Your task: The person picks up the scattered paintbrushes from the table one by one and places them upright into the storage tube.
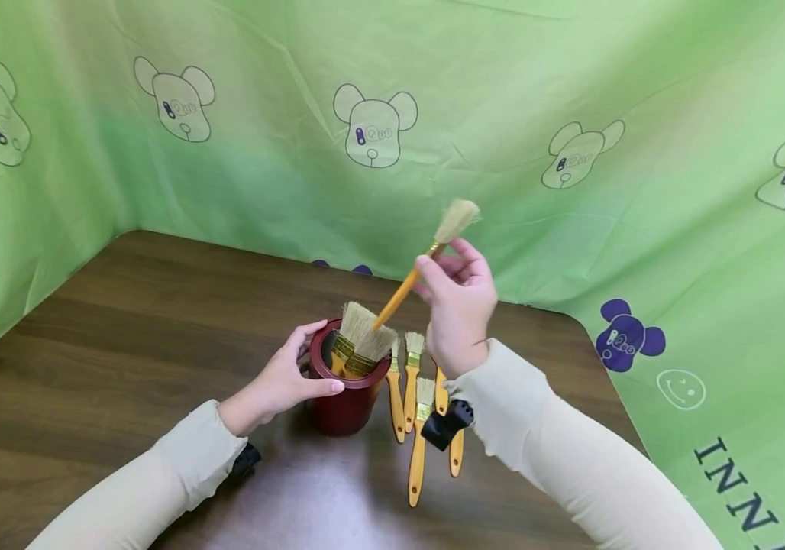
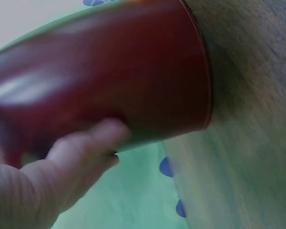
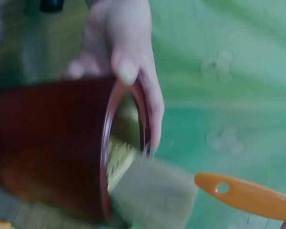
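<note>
A dark red pot [image 1: 346,409] stands upright on the table, with my left hand [image 1: 282,383] gripping it near the rim, thumb in front and fingers at the far side. Inside it stand paintbrushes [image 1: 370,342], their pale bristles sticking up past the rim. My right hand [image 1: 463,309] pinches another paintbrush [image 1: 402,296] near its metal band, bristles up and orange handle slanting down to the left. In the right wrist view, the handle end [image 3: 223,188] is beside the bristles [image 3: 155,193] at the pot's mouth.
Several more paintbrushes [image 1: 417,462] with orange handles lie on the brown wooden table [image 1: 124,336], right of the pot and partly under my right wrist. A green cloth [image 1: 255,145] printed with bear heads hangs around the table's back and sides.
</note>
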Available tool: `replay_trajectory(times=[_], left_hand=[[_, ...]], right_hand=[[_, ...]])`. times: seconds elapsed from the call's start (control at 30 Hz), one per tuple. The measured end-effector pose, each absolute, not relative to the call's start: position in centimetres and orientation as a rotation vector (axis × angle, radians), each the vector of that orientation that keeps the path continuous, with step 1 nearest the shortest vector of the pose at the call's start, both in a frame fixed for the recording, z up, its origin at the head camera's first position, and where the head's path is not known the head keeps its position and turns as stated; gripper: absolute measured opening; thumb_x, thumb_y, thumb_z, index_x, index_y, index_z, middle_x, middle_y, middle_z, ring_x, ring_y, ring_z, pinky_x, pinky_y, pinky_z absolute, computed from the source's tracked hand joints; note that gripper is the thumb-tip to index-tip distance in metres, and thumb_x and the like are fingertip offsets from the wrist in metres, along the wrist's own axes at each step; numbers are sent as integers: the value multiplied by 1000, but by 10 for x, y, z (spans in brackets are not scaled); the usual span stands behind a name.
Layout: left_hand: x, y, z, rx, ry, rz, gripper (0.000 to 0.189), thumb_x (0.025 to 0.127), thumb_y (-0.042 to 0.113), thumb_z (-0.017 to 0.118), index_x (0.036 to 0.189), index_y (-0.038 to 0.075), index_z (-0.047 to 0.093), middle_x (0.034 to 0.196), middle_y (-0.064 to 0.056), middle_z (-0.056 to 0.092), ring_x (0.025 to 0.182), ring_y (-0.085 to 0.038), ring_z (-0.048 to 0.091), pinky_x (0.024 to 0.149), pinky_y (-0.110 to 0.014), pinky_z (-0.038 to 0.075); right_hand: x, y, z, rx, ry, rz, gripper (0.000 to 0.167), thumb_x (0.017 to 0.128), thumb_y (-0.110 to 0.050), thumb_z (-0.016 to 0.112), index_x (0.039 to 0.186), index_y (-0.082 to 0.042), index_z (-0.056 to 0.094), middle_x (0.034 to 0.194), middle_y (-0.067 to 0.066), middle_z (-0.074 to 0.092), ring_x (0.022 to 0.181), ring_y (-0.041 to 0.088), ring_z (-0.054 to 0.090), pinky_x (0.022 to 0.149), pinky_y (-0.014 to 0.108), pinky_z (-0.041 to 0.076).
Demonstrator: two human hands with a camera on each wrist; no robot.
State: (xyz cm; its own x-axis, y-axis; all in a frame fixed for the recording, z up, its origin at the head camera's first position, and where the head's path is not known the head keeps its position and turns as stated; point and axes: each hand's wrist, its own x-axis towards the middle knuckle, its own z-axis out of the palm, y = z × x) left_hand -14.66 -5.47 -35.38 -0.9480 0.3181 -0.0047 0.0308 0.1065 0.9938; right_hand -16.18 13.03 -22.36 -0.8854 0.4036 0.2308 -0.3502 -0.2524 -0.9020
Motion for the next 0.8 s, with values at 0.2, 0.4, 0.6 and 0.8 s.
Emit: replay_trajectory(times=[0.2, 0.4, 0.6, 0.8], left_hand=[[-147, -56, -346, 330, 2128, 1913, 90, 76, 9, 81, 147, 5, 27, 137, -20, 45, 129, -35, 41, 99, -47, 41], [-146, -57, -342, 300, 2120, 1893, 91, 76, 9, 81, 149, 5, 27, 145, -20, 40, 129, -34, 43, 99, -45, 42], [-146, -57, -341, 287, 2123, 1890, 91, 76, 9, 81, 150, 5, 26, 147, -21, 38, 131, -34, 41, 99, -46, 42], [-145, -57, -342, 282, 2116, 1916, 90, 76, 8, 80, 148, 3, 26, 144, -21, 42, 128, -34, 45, 96, -43, 45]], right_hand=[[-158, 106, -228, 29, -1580, 2207, 40, 82, 13, 62, 118, 1, 51, 88, 6, 55, 76, 12, 57, 63, 24, 55], [-157, 101, -247, 109, -1755, 2156, 47, 83, 8, 64, 127, 3, 50, 93, 5, 56, 82, 12, 57, 69, 24, 54], [-154, 101, -266, 108, -1889, 2065, 56, 82, 3, 67, 135, 3, 50, 98, 6, 58, 89, 13, 57, 76, 22, 51], [-154, 99, -275, 73, -2008, 1985, 47, 82, -3, 70, 127, 1, 58, 102, 8, 60, 92, 15, 59, 76, 22, 50]])
